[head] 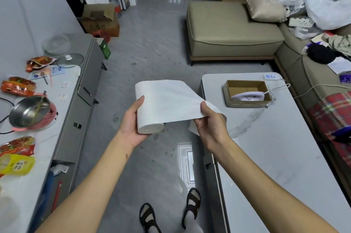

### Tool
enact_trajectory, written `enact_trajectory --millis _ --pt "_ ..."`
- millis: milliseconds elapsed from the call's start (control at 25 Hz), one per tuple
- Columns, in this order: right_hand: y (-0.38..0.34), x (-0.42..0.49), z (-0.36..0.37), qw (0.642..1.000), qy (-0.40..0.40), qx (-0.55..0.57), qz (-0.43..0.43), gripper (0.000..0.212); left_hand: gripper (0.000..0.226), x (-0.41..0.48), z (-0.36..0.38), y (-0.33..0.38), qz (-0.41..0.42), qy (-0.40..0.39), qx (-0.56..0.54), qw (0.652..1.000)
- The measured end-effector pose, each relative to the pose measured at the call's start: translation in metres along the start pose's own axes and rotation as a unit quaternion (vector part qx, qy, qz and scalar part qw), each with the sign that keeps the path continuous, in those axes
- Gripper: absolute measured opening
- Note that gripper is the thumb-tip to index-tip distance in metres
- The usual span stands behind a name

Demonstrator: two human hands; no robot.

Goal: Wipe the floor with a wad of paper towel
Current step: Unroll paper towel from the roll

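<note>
I stand over a glossy grey tiled floor (152, 46) with small dark wet spots (115, 119) near the middle. My left hand (133, 126) grips a white paper towel roll (150, 117) from below, thumb on its side. A sheet (174, 101) is unrolled from it toward the right. My right hand (209, 124) pinches the free edge of that sheet, which folds down past my fingers. Both hands are held at about waist height, well above the floor.
A white marble-look coffee table (275, 147) with a cardboard box (247, 93) stands on the right. A grey cabinet (83, 88) with a pot and snack packets runs along the left. A beige sofa (231, 29) lies ahead. My sandalled feet (191, 204) are below.
</note>
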State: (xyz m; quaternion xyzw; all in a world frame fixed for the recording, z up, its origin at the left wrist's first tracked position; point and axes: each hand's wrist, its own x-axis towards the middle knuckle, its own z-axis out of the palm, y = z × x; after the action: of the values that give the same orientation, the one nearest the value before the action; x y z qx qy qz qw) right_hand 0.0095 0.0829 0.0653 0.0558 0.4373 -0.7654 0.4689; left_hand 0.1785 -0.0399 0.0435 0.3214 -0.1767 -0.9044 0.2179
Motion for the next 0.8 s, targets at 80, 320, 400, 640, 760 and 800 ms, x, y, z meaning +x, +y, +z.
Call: enact_trajectory --millis 80,320,400,640,760,800 --pt "-0.001 0.002 -0.004 0.999 0.026 0.028 0.007 0.016 0.058 -0.002 0.003 0.001 0.005 0.008 0.028 1.0" --pt "0.023 -0.016 -0.007 0.981 -0.036 0.03 0.188 0.013 0.061 -0.003 0.023 -0.004 -0.004 0.017 0.135 0.991" --pt "0.027 -0.017 -0.003 0.986 -0.014 -0.017 0.168 0.01 0.061 -0.002 0.024 -0.004 -0.002 0.01 0.092 0.996" --pt "-0.001 -0.012 -0.002 0.997 -0.058 0.028 0.048 0.023 0.041 -0.005 0.007 -0.008 0.039 0.017 -0.006 0.999" --pt "-0.006 -0.01 0.0 0.994 -0.042 0.093 0.028 0.023 0.051 -0.008 0.011 -0.007 0.037 0.022 0.026 0.999" --pt "-0.006 -0.011 0.0 0.992 -0.038 0.115 0.041 0.022 0.055 -0.008 0.014 -0.007 0.03 0.027 0.045 0.998"
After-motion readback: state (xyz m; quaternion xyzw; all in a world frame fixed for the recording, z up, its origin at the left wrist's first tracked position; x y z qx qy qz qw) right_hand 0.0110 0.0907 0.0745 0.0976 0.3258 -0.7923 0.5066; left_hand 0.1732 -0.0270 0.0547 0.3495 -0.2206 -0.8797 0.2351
